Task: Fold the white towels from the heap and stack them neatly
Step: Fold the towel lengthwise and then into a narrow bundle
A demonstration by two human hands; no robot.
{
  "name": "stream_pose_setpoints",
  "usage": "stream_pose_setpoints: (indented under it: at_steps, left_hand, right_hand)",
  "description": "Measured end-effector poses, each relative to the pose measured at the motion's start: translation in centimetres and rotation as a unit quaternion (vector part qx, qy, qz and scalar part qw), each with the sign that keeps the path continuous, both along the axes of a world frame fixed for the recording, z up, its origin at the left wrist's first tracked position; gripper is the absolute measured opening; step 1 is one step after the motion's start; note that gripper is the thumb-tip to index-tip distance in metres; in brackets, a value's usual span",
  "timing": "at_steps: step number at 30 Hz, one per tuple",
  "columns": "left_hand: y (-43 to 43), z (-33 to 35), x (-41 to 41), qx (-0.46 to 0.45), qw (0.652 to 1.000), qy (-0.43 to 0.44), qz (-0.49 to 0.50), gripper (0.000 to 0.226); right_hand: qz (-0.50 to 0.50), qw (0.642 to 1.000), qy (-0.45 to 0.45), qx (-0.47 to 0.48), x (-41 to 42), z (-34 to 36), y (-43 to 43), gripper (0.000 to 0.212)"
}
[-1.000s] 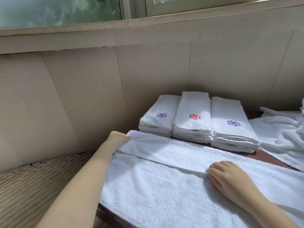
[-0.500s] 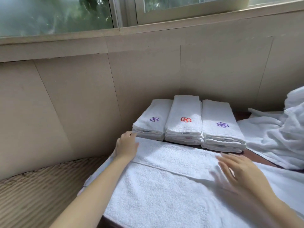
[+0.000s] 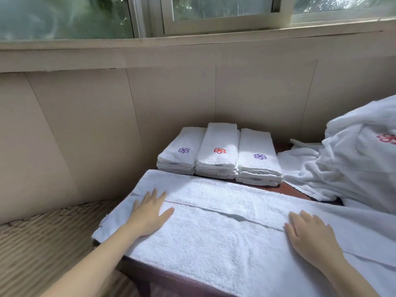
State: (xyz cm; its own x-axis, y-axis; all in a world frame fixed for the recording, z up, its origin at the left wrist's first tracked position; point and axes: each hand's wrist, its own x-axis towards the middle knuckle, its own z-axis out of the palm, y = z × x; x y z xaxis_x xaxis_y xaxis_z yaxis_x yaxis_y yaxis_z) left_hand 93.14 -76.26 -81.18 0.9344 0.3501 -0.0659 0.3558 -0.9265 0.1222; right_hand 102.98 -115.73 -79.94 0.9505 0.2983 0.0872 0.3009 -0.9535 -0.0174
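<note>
- The table (image 3: 293, 190) is dark wood and sits in a corner under a window. Almost all of it is covered in white cloth, so only small brown bits show.
- The heap (image 3: 351, 159) of unfolded towels is big and messy. It sits at the right, just beside the stacks. It looks like many towels are in it, so I think a lot of folding is left.
- The towel being folded (image 3: 214, 239) lies flat across the front of the table, right in front of the person. Its long sides look folded in — the edges meet in a line along the middle, with a small gap where they don't sit quite flat. It is long and not yet small enough to stack.
- Three stacks of folded towels (image 3: 218, 155) stand side by side at the back, near the wall. Each top towel has a little flower on it — purple, red, purple. That part is done and neat.
- The left hand (image 3: 150, 213) lies flat on the towel's left end, fingers spread out, holding nothing.
- The right hand (image 3: 310, 234) lies flat near the right, fingers out, pressing down and holding nothing.
</note>
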Motion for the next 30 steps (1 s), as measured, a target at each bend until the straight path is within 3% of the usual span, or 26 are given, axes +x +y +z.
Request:
stream_pose_setpoints:
  at_steps: [3,6,9,12,14,17,20,25,27,30]
  left_hand:
    - [-0.8,-0.5,-5.7,-0.011,0.991,-0.037,-0.13,0.07]
    - [-0.9,0.0,-10.5,-0.015,0.983,-0.065,-0.171,0.082]
    - [-0.2,0.6,-13.5,0.067,0.967,-0.148,-0.197,0.061]
    - [1.3,0.9,-14.4,0.111,0.944,-0.236,-0.203,0.03]
    - [2.4,1.2,-14.2,0.113,0.94,-0.274,-0.17,0.027]
    - [4.0,2.2,-12.7,0.074,0.952,-0.288,-0.068,0.025]
    - [5.7,3.8,-10.0,-0.082,0.962,-0.256,0.044,0.017]
    - [7.5,5.9,-2.9,-0.318,0.879,-0.335,0.119,0.008]
    - [7.9,5.9,0.4,-0.326,0.881,-0.315,0.136,0.008]
    - [8.3,4.9,4.7,-0.255,0.921,-0.247,0.156,0.015]
  right_hand:
    - [0.218,0.975,0.03,0.013,-4.2,0.2,3.3,0.048]
    - [0.337,0.935,0.111,0.001,-8.7,0.5,7.0,0.068]
    - [0.406,0.911,0.029,-0.07,-11.5,1.1,9.1,0.072]
    - [0.381,0.924,-0.021,0.015,-12.2,1.9,9.4,0.029]
    - [0.361,0.932,-0.018,0.028,-11.6,1.2,9.4,0.023]
    - [0.29,0.957,0.001,0.003,-10.6,1.7,9.3,0.022]
    - [0.193,0.98,0.038,0.037,-8.3,3.9,8.7,0.021]
    - [0.121,0.988,0.066,0.064,0.8,7.3,8.3,0.034]
    - [0.111,0.991,0.064,0.04,4.5,7.3,9.4,0.036]
    - [0.11,0.991,0.071,0.006,8.3,5.5,11.1,0.035]
